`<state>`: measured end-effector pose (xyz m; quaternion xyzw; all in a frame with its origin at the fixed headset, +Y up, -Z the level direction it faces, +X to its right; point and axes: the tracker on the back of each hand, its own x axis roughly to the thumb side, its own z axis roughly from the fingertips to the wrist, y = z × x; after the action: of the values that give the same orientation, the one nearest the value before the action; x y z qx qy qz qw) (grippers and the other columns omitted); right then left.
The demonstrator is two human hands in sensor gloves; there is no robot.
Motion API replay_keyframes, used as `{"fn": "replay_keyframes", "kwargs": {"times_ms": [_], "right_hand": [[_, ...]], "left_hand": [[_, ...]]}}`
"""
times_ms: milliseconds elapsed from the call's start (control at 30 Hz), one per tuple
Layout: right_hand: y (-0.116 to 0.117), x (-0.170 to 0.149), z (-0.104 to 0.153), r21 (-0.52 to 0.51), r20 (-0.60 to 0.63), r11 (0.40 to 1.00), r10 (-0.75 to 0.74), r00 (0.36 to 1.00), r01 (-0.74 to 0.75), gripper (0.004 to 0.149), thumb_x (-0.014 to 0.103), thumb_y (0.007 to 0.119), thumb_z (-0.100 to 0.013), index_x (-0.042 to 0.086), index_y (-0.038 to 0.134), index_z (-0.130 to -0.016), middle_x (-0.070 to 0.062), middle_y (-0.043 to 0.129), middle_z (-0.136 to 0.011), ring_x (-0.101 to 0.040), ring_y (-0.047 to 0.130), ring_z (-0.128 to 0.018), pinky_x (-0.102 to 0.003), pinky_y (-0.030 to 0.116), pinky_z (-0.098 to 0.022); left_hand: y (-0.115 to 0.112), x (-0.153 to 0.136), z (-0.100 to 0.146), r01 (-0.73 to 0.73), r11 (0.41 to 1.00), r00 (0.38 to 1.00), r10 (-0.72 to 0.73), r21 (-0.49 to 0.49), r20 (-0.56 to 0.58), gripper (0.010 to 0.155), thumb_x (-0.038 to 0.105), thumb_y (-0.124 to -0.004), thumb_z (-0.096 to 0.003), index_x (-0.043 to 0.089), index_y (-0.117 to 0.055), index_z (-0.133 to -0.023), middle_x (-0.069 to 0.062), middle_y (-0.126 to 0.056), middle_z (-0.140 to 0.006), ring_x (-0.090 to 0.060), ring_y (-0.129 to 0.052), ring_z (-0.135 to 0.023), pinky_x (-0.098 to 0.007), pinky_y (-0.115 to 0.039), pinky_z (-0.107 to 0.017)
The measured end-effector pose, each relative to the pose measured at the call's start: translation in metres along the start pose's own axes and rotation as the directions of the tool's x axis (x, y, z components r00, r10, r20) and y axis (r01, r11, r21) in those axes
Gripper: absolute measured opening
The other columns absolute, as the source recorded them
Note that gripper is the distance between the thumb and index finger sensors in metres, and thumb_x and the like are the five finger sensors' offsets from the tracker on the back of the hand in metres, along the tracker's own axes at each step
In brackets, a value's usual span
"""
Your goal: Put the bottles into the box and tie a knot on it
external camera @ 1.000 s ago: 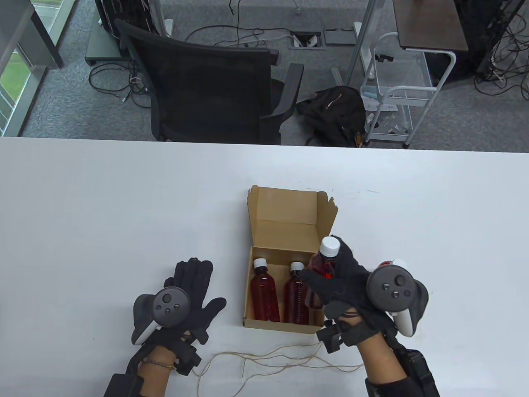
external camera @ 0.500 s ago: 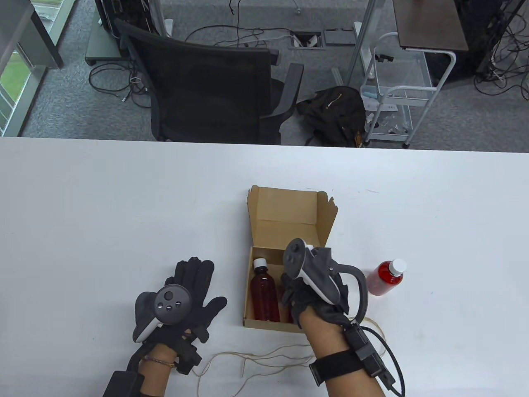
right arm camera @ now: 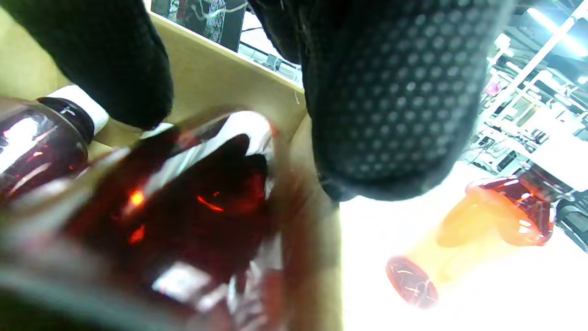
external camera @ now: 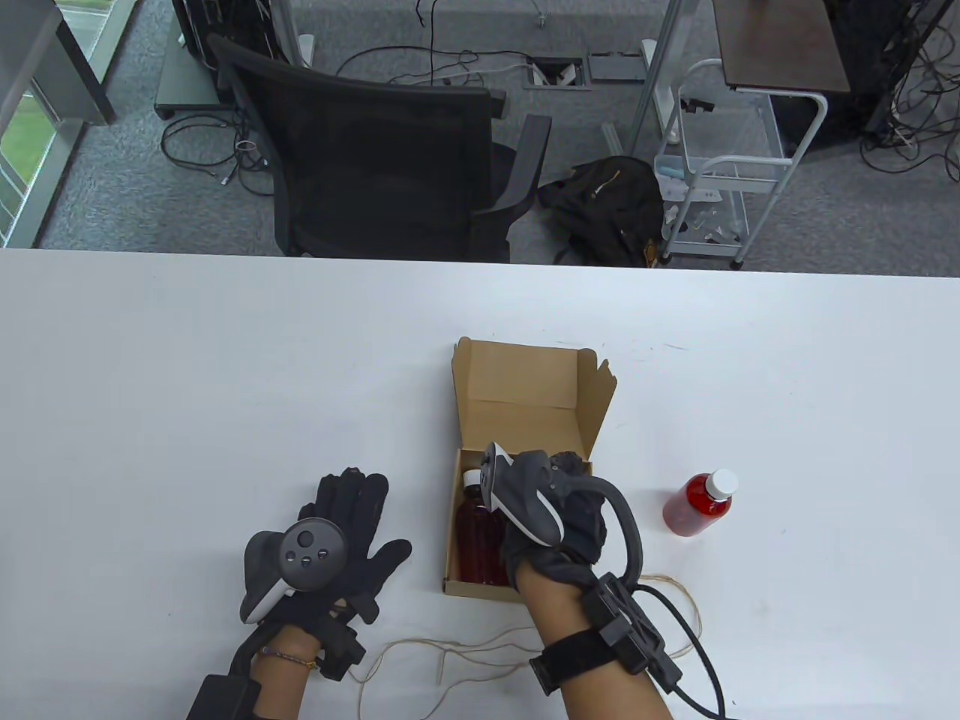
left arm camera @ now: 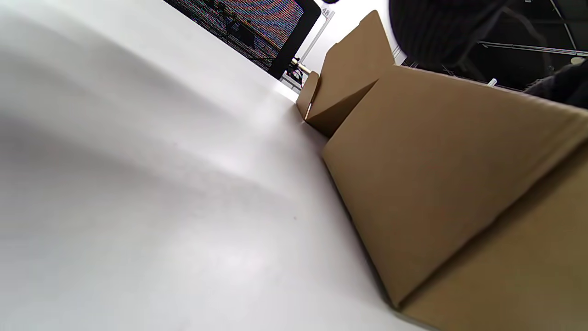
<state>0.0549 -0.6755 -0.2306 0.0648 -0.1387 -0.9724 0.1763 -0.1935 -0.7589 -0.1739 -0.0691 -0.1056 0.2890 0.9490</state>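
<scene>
Right now your right hand (external camera: pixel 555 510) is down inside the open cardboard box (external camera: pixel 525 390) near the desk's front edge, fingers wrapped round a red bottle (right arm camera: pixel 183 202) beside another bottle (external camera: pixel 480 536) already lying there, while your left hand (external camera: pixel 330 536) rests flat and spread on the desk. One more bottle (external camera: pixel 699 502) lies on the desk to the right of the box. It looks smooth, rigid and moderately heavy with liquid, so take it round the body, not the white cap; the thin string (external camera: pixel 450 649) at the front edge is limp and will tangle easily.

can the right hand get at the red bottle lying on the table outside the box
Probably yes: the red white-capped bottle lies in the open on the white table, right of the right hand, nothing between.
</scene>
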Motion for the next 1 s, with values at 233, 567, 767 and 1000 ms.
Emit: {"fn": "replay_keyframes", "kwargs": {"times_ms": [233, 567, 767, 1000], "right_hand": [[-0.012, -0.051, 0.003, -0.158, 0.061, 0.963, -0.21, 0.976, 0.217, 0.087, 0.052, 0.089, -0.044, 0.005, 0.049, -0.105, -0.027, 0.073, -0.093, -0.043, 0.095, -0.058, -0.044, 0.093, -0.033], [0.018, -0.17, -0.002, -0.375, 0.067, 0.705, -0.628, 0.776, 0.602, 0.106, 0.057, 0.089, -0.041, 0.007, 0.026, -0.109, -0.028, 0.025, -0.111, -0.059, 0.027, -0.094, -0.068, 0.039, -0.067], [0.08, -0.204, -0.011, -0.381, 0.036, 0.397, -0.896, 0.443, 0.835, 0.11, 0.056, 0.09, -0.041, 0.005, 0.018, -0.107, -0.031, 0.019, -0.109, -0.059, 0.023, -0.092, -0.068, 0.036, -0.065], [0.132, -0.211, -0.019, -0.429, 0.021, 0.16, -0.982, 0.187, 0.889, 0.102, 0.051, 0.094, -0.039, 0.004, 0.033, -0.106, -0.029, 0.04, -0.107, -0.056, 0.042, -0.091, -0.065, 0.049, -0.064]], "left_hand": [[-0.001, 0.0, 0.0, 0.006, 1.0, 1.0, -0.006, -0.005, -0.005, 0.094, 0.058, -0.076, -0.0522, 0.019, -0.026, -0.121, -0.031, -0.022, -0.126, -0.064, -0.023, -0.108, -0.077, -0.03, -0.068], [-0.004, 0.002, -0.001, 0.023, 1.0, 1.0, -0.023, -0.018, -0.008, 0.094, 0.059, -0.076, -0.0523, 0.019, -0.026, -0.121, -0.032, -0.022, -0.126, -0.064, -0.022, -0.108, -0.077, -0.029, -0.068], [-0.006, 0.003, 0.0, 0.032, 0.999, 0.999, -0.032, -0.025, -0.007, 0.094, 0.058, -0.076, -0.0523, 0.019, -0.026, -0.121, -0.032, -0.022, -0.126, -0.064, -0.022, -0.108, -0.077, -0.029, -0.068], [-0.007, 0.004, 0.001, 0.049, 0.998, 0.999, -0.049, -0.03, -0.008, 0.094, 0.059, -0.076, -0.0522, 0.019, -0.026, -0.121, -0.032, -0.022, -0.126, -0.064, -0.022, -0.108, -0.077, -0.029, -0.068]]}}
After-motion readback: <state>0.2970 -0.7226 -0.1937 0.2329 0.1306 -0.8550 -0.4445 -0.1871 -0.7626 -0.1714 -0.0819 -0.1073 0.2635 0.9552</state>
